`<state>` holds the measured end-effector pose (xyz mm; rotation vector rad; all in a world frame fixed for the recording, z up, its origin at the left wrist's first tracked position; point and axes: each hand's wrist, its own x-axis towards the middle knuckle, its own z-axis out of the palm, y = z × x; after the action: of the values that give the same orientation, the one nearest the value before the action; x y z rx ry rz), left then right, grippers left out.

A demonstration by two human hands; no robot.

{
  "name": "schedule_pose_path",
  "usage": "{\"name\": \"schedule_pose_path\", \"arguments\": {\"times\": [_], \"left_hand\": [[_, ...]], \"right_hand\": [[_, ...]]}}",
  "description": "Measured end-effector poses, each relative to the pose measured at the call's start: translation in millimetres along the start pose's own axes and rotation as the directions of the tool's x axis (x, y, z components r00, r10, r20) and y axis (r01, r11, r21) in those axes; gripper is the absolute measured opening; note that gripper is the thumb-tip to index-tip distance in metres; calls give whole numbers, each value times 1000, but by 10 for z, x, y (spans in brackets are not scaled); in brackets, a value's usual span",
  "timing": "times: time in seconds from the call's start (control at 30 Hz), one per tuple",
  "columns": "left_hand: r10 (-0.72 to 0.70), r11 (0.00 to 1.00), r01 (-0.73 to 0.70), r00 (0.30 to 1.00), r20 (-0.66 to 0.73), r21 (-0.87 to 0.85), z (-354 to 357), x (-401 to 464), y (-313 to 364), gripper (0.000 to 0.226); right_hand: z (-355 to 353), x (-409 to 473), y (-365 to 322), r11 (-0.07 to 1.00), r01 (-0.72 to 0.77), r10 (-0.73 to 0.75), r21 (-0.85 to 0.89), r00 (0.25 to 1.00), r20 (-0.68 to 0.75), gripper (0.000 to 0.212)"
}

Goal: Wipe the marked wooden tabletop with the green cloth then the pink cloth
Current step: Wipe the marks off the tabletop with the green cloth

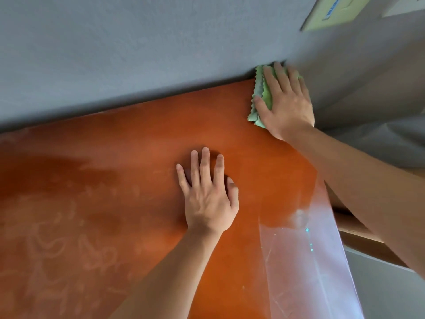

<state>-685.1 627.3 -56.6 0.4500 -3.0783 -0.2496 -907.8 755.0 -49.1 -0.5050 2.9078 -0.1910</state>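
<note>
- Two hands on our wooden tabletop (142,139): right hand (285,107) presses flat-fingered on the green cloth (258,93) at the far corner.
- Left hand (207,196) rests nearer, fingers spread, holding nothing.

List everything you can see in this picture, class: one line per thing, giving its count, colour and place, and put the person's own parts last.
wooden tabletop: one, orange-brown with pale smeared marks at its left, fills the lower frame.
green cloth: one, light green with a zigzag edge, in the tabletop's far right corner against the wall.
wall: one, grey, along the tabletop's far edge.
clear plastic sheet: one, see-through, on the tabletop's right edge, lower right.
yellowish plate: one, pale yellow with a blue label, top right on the wall.
left hand: one, flat on the bare tabletop, fingers spread.
right hand: one, pressing flat on the green cloth.
</note>
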Motion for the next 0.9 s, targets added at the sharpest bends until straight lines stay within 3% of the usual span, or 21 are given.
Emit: {"name": "schedule_pose_path", "arguments": {"times": [0.33,0.9], "left_hand": [[-1,1000,1,1000,2,-10,-4,-21,18,55],[8,1000,-8,1000,-8,-29,-10,-42,26,58]], "right_hand": [[19,-148,-20,999,14,-14,-41,1000,-11,75],[476,-2344,-195,988,155,-155,-1,988,-16,70]]}}
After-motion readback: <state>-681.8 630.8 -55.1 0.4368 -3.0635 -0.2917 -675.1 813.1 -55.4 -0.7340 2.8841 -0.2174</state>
